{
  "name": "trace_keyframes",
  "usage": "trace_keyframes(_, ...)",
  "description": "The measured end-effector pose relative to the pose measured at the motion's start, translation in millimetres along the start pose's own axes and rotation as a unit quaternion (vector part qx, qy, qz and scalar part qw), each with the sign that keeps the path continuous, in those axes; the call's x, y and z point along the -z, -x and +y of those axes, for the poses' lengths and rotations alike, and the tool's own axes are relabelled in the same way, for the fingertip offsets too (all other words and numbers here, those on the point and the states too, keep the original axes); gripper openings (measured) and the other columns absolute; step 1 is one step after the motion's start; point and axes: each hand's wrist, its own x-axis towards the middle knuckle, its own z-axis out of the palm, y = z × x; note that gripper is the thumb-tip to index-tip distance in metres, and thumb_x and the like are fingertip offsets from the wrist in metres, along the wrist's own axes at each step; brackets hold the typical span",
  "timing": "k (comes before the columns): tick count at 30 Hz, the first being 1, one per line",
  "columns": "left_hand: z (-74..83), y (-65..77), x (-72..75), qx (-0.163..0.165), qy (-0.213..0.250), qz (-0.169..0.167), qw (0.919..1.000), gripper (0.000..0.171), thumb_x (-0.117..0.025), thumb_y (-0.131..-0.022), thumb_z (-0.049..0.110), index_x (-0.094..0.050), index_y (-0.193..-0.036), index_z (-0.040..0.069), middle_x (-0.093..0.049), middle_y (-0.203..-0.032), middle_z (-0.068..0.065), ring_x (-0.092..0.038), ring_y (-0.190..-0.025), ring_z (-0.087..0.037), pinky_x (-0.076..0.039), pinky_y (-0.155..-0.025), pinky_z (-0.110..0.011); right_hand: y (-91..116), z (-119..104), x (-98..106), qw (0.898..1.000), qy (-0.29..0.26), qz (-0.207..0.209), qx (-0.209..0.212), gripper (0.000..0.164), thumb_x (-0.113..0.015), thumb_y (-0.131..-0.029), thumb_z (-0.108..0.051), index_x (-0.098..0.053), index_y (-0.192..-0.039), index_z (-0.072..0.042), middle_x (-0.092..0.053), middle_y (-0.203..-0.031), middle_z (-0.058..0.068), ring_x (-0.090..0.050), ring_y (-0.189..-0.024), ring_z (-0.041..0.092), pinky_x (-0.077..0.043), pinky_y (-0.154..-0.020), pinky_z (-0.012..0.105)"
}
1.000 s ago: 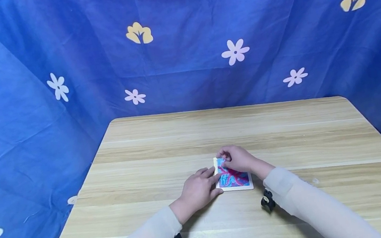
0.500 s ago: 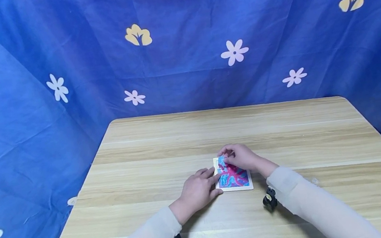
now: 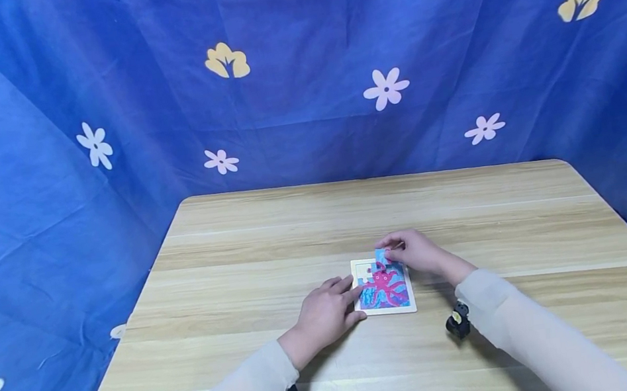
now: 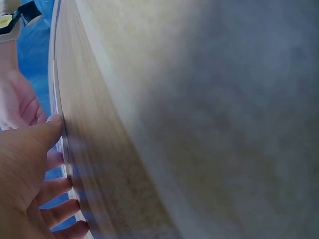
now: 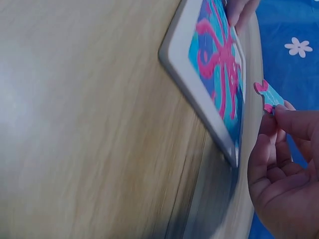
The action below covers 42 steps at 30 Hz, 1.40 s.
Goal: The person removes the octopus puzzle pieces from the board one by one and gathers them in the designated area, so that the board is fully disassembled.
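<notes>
I am observing 1 small blue-and-pink jigsaw piece (image 3: 381, 257) at the far edge of a square, cream-framed puzzle board (image 3: 386, 311); in the right wrist view it is being held clear of the board. The right hand (image 3: 418, 255) is pinching the piece between thumb and forefinger, its other fingers curling inward. On the board, a pink octopus is showing against blue, with pale backing showing at the far-left corner. The left hand (image 3: 325, 312) is resting at the board's left edge, its fingers spreading apart and touching the frame. Pale sleeves (image 3: 540, 331) are covering both forearms, and 2 black devices (image 3: 458, 322) are sitting at the wrists. The board is lying flat on a light wood-grain tabletop (image 3: 246, 231). Beyond, a blue cloth curtain (image 3: 298, 84) with white and yellow floral motifs is hanging.
</notes>
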Motion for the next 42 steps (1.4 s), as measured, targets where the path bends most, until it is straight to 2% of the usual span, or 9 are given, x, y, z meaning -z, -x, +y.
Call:
trace_keyframes(5,-0.3,0.4,-1.7,-0.001,-0.001,0.006,1.0000,0.053,-0.062,-0.088,0.051,-0.063,-0.127,0.015,-0.056,-0.132,-0.010,-0.054,-0.118,-0.029,-0.047,-0.094,-0.040,4.2,7.7,6.5,1.000,-0.014,-0.001,-0.012,0.025,-0.063,-0.090,-0.003,-0.068,-0.114,-0.004,-0.067,-0.094,0.005,-0.061,-0.080,0.018,-0.054,-0.067,0.033)
trace_keyframes(18,0.9,2.4,-1.7,-0.003,-0.006,0.010,0.9999,0.052,-0.062,-0.087,0.050,-0.064,-0.126,0.015,-0.057,-0.132,-0.009,-0.054,-0.118,-0.028,-0.046,-0.095,-0.038,11.9,29.9,25.6,1.000,0.001,0.010,-0.026,0.024,-0.060,-0.090,-0.001,-0.068,-0.113,-0.001,-0.067,-0.094,0.006,-0.059,-0.082,0.018,-0.052,-0.071,0.031)
trace_keyframes(22,1.2,2.8,-1.8,-0.002,-0.004,0.008,1.0000,0.052,-0.062,-0.088,0.050,-0.064,-0.127,0.015,-0.056,-0.132,-0.009,-0.054,-0.118,-0.028,-0.046,-0.095,-0.038,13.0,36.4,30.4,1.000,0.002,0.009,-0.017,0.023,-0.061,-0.090,-0.001,-0.068,-0.111,0.001,-0.067,-0.090,0.006,-0.059,-0.081,0.017,-0.052,-0.072,0.031)
trace_keyframes(27,1.4,3.0,-1.9,0.000,-0.001,0.006,1.0000,0.053,-0.061,-0.088,0.050,-0.063,-0.127,0.015,-0.056,-0.133,-0.010,-0.053,-0.119,-0.028,-0.046,-0.096,-0.039,14.6,43.3,34.5,1.000,-0.007,0.006,-0.020,0.022,-0.060,-0.090,0.001,-0.067,-0.110,0.004,-0.068,-0.089,0.008,-0.059,-0.080,0.016,-0.051,-0.068,0.028)
trace_keyframes(34,1.9,3.5,-2.1,-0.001,0.001,0.009,1.0000,0.053,-0.061,-0.088,0.051,-0.063,-0.127,0.015,-0.055,-0.133,-0.010,-0.053,-0.119,-0.029,-0.046,-0.096,-0.040,16.9,47.4,38.5,0.999,-0.005,0.010,-0.031,0.021,-0.060,-0.090,0.002,-0.067,-0.109,0.005,-0.067,-0.088,0.007,-0.058,-0.078,0.016,-0.049,-0.064,0.026)
trace_keyframes(42,2.2,3.5,-2.8,-0.001,0.000,0.012,0.9999,0.053,-0.062,-0.087,0.051,-0.063,-0.127,0.016,-0.055,-0.133,-0.010,-0.053,-0.119,-0.029,-0.046,-0.095,-0.040,18.0,46.2,39.0,0.999,0.027,0.027,-0.037,0.019,-0.063,-0.087,0.000,-0.069,-0.106,0.003,-0.067,-0.087,0.006,-0.055,-0.073,0.015,-0.047,-0.064,0.026)
